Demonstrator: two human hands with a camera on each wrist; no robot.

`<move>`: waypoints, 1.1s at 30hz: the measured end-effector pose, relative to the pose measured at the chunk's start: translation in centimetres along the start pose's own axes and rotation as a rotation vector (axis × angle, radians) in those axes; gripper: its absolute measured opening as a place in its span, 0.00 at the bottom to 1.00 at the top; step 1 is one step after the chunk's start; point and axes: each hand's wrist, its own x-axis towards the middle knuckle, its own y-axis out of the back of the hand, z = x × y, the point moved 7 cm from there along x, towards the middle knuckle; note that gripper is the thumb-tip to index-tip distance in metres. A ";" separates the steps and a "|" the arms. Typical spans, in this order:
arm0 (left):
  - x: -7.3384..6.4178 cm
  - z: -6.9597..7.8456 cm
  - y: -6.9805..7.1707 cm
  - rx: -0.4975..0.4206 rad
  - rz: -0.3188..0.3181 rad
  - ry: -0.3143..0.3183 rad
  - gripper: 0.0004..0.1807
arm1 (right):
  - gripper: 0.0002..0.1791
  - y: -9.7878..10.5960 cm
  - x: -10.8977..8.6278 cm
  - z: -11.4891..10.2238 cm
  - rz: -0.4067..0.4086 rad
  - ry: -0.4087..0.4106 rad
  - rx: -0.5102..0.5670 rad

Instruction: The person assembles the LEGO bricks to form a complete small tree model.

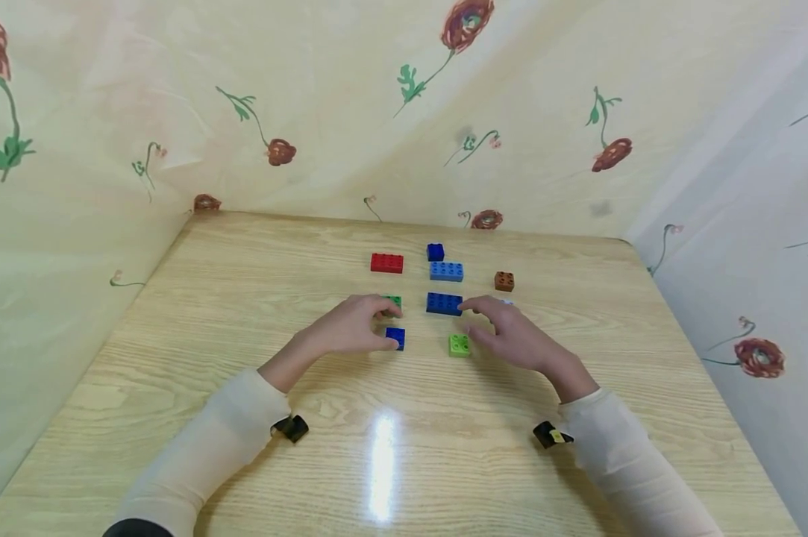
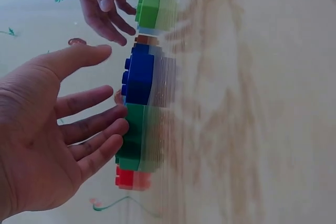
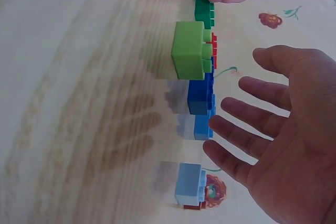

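Left hand (image 1: 353, 326): fingers spread, nothing held; thumb at the square blue brick (image 1: 393, 333), contact unconfirmed. Right hand (image 1: 514, 337): likewise spread, unladen, beside the lime-green brick (image 1: 459, 345) and long dark-blue brick (image 1: 442, 303). Red brick (image 1: 386, 262) lies beyond. Step judged: reaching; any pickup calls for closing fingers.

Pale wood-grain tabletop (image 1: 175, 358) under left hand (image 1: 350, 324) and right hand (image 1: 516, 335), glossy; bright elongated light reflection (image 1: 382, 470) on the near side of both. Cream flower-print sheeting (image 1: 350, 74) rises beyond both hands, rust-red blooms (image 1: 281, 152), green leaves (image 1: 412, 86), some wrinkles. Same print left of left hand; right of right hand it reads cooler, greyish white.
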 end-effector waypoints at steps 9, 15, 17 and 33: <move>0.2 -0.8 -0.4 0.006 -0.012 -0.012 0.24 | 0.24 -0.6 -0.3 -0.3 -0.017 0.030 0.005; 0.3 -1.4 -0.7 -0.001 -0.009 0.001 0.21 | 0.22 -1.1 -0.3 -0.1 -0.025 0.031 -0.006; 0.2 -1.5 -0.8 -0.004 -0.007 0.005 0.21 | 0.22 -1.2 -0.3 0.0 -0.030 0.033 0.000; 0.2 -1.9 -1.0 -0.026 -0.005 0.032 0.21 | 0.18 -1.8 -0.2 0.9 -0.040 0.035 -0.020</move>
